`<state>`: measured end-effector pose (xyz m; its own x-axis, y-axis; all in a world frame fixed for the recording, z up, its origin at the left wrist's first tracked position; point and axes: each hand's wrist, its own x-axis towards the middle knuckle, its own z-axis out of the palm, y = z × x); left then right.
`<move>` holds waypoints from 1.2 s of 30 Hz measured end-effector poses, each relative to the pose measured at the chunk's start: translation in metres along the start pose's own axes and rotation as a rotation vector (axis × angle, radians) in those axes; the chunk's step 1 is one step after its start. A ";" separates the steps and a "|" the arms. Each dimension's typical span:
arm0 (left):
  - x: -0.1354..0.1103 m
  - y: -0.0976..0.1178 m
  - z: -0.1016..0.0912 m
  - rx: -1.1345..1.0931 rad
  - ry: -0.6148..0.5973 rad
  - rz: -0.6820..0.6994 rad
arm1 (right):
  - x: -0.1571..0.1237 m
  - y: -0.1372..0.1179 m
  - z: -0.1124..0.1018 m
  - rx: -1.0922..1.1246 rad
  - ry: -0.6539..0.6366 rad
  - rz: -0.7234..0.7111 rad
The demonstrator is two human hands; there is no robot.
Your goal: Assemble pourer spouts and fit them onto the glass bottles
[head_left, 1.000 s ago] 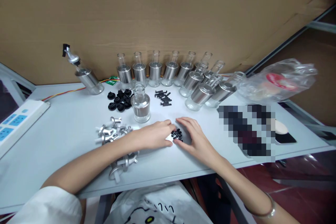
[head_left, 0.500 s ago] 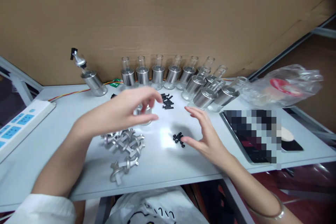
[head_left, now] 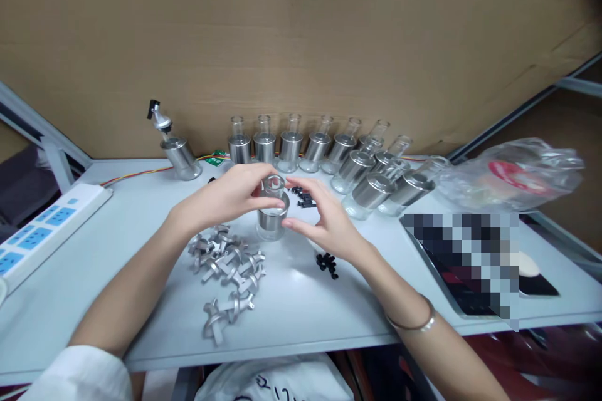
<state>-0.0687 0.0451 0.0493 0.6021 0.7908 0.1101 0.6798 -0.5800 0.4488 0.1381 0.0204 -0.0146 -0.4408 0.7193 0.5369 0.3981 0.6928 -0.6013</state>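
Observation:
A glass bottle (head_left: pixel 271 225) with a steel sleeve stands upright on the table in front of me. My left hand (head_left: pixel 244 191) reaches it from the left, thumb across the front of the neck and fingers curled behind, closed about it. On the other side, my right hand (head_left: pixel 324 216) is open, thumb and fingers apart, with the thumb tip close to the sleeve; whether it touches I cannot tell. Below my left hand lies a pile of silver pourer spouts (head_left: pixel 230 269). Small black rings (head_left: pixel 326 264) lie under my right wrist, and black levers (head_left: pixel 303 196) sit behind that hand.
Several sleeved bottles (head_left: pixel 290 145) line the back, with more grouped at right (head_left: pixel 371 191). A bottle with a fitted pourer (head_left: pixel 181 156) stands back left. A power strip (head_left: pixel 44 232) lies left; a tablet (head_left: pixel 451 276) and plastic bag (head_left: pixel 512 175) are at right. Cardboard (head_left: pixel 301 44) rises behind.
My left hand has closed in on the bottle's neck. My right hand has moved left, from above the black rings to beside the bottle. The view has tilted slightly.

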 end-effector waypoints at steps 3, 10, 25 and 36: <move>0.000 0.001 -0.001 -0.065 -0.021 -0.002 | 0.008 0.007 0.006 0.070 -0.069 0.056; -0.012 -0.017 -0.027 -0.007 -0.120 -0.156 | -0.002 0.018 0.012 0.024 0.021 0.143; -0.016 -0.020 0.002 0.236 -0.656 -0.256 | -0.013 0.017 0.021 -0.001 -0.052 0.018; -0.009 -0.026 0.012 0.230 -0.701 -0.214 | -0.013 0.017 0.017 -0.038 -0.044 -0.002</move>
<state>-0.0866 0.0510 0.0259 0.5204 0.6259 -0.5809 0.8350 -0.5154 0.1927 0.1371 0.0221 -0.0415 -0.4765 0.7157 0.5106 0.4272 0.6961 -0.5770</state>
